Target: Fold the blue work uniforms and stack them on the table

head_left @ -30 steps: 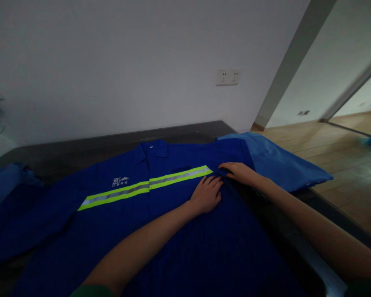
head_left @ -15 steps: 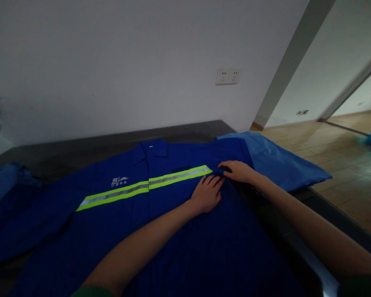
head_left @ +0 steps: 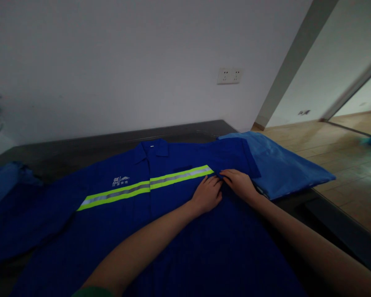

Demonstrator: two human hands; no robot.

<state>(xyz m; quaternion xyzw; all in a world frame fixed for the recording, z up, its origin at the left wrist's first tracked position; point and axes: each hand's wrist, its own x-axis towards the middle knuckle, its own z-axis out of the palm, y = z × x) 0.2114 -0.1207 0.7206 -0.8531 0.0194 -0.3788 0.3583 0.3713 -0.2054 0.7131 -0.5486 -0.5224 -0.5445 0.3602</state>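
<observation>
A dark blue work jacket (head_left: 111, 231) with a yellow-green and silver stripe lies spread out, collar toward the wall. My left hand (head_left: 206, 194) rests on its chest near the right end of the stripe, fingers slightly bent on the cloth. Beside it, my right hand (head_left: 238, 183) has its thumb and fingers pressed on the jacket near the armpit, fingertips close to those of my left hand. The right-hand sleeve lies just beyond my right hand. Small folds under the fingertips are hard to make out.
Lighter blue folded cloth (head_left: 278, 165) lies at the right on the dark table (head_left: 185, 131). More blue cloth (head_left: 6, 181) is at the left edge. Behind the table stands a wall with a double socket (head_left: 229, 76). A dark flat object (head_left: 340, 227) lies at the lower right.
My right hand has moved slightly down and its fingers have come together. The sleeve beside it reaches farther right and down. My left hand has hardly moved.
</observation>
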